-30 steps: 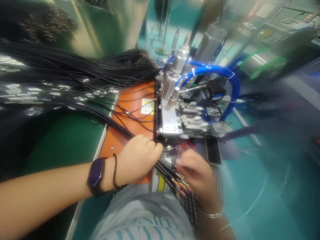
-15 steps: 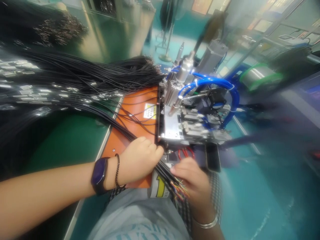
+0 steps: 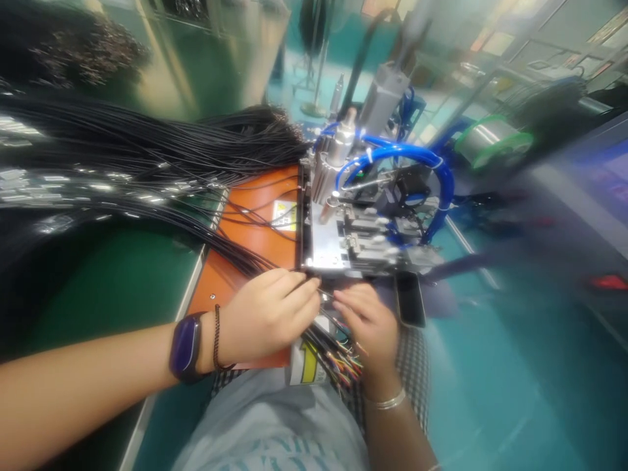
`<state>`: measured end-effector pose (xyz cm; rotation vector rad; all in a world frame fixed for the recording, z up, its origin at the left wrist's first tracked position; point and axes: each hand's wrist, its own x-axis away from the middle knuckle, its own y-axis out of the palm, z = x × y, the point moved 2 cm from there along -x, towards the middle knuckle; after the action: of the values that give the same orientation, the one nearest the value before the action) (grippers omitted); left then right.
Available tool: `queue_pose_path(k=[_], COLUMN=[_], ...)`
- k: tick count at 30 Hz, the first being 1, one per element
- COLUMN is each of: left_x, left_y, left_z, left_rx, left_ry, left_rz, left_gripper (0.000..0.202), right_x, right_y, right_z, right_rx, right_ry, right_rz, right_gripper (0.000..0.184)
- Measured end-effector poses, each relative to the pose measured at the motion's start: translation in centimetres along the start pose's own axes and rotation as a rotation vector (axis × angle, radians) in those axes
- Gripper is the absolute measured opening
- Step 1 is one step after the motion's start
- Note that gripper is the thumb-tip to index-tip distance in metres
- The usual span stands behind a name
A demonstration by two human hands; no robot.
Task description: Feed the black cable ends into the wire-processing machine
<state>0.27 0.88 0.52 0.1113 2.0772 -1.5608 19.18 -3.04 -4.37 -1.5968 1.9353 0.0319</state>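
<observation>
Seen from the head camera, a sheaf of thin black cables (image 3: 147,140) sweeps diagonally across an orange plate (image 3: 213,288) toward its lower right corner, passes under the left hand (image 3: 265,314) and finishes in multicoloured wire ends (image 3: 347,369) just below the right hand (image 3: 367,324). The left fingers lie close together, apparently pinching cables at the plate's edge beside a silver wire-processing machine (image 3: 324,255); whether the loosely curled right fingers grip anything, I can't tell. The left hand is nearer the long run, the right nearer the tips. Since the earlier frame, the right hand has risen toward the machine, closing on the left fingertips.
</observation>
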Motion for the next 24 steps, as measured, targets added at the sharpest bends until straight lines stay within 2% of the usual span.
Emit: queue_pose_path(k=[2,5,8,10,12,15,19,24], left_x=[0.2,0.4,0.4,0.3,0.2,-0.1,-0.3,-0.1], left_y=[0.2,0.8,1.3,1.4,1.3,1.0,1.2,1.7], left_z=[0.4,0.7,0.7,0.6,0.5,0.3,0.5,0.5], left_rx=[0.027,0.124,0.219,0.217,0.167,0.111,0.154,0.184], left_ry=[-0.019,-0.083,-0.123,-0.123,-0.114,-0.125,-0.09,-0.157], left_rz=[-0.001,-0.012,-0.079,-0.129,-0.126,-0.111,-0.178,-0.184], left_gripper=[0.022,0.016,0.018,0.022,0.029,0.026,0.023,0.017], right_x=[0.0,-0.2,-0.5,-0.5,-0.4,-0.2,0.2,0.3], right_y=[0.0,0.3,0.5,0.6,0.7,0.9,1.1,1.0], right_z=[-0.2,-1.0,-1.9,-2.3,-2.4,-2.1,-1.7,-1.8], right_rx=[0.001,-0.001,0.0,0.027,0.061,0.078,0.065,0.073], right_ry=[-0.01,-0.043,-0.101,-0.129,-0.138,-0.093,0.043,0.154], right_rz=[-0.005,-0.091,-0.169,-0.183,-0.179,-0.139,-0.095,-0.077], right_gripper=[0.029,0.028,0.025,0.023,0.021,0.017,0.014,0.016])
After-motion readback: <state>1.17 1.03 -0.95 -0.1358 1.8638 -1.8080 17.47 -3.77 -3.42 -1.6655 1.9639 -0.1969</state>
